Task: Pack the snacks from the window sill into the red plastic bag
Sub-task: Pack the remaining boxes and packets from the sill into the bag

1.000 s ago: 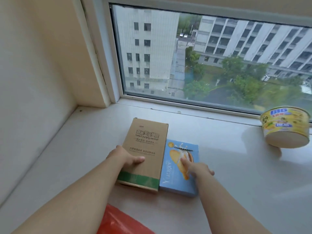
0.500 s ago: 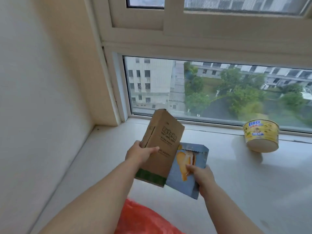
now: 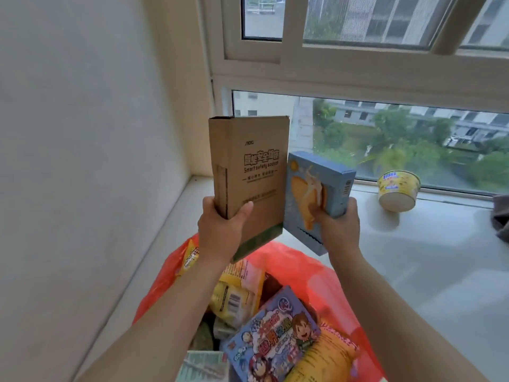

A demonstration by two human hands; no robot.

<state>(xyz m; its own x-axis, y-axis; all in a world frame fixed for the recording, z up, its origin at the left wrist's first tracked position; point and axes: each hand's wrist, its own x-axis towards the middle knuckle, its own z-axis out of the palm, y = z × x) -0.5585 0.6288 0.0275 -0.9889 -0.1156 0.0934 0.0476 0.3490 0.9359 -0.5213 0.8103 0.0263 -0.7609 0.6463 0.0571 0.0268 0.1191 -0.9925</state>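
My left hand (image 3: 220, 230) grips the lower end of a brown cardboard box (image 3: 253, 172) and holds it upright in the air. Beside it, my right hand (image 3: 340, 227) holds a light blue snack box (image 3: 311, 194), tilted slightly. Both boxes hang above the open red plastic bag (image 3: 316, 271), which stands on the window sill (image 3: 413, 257) and holds several snack packets, among them a blue cartoon box (image 3: 275, 334). A yellow noodle cup (image 3: 398, 190) stands on the sill at the right, by the window.
A pale wall (image 3: 82, 161) closes off the left side. The window frame (image 3: 358, 73) runs along the back of the sill. A grey cloth (image 3: 501, 216) shows at the right edge.
Both boxes lay flat on the sill a second ago. My hands have lifted them up and back, and they are now upright above the red bag.
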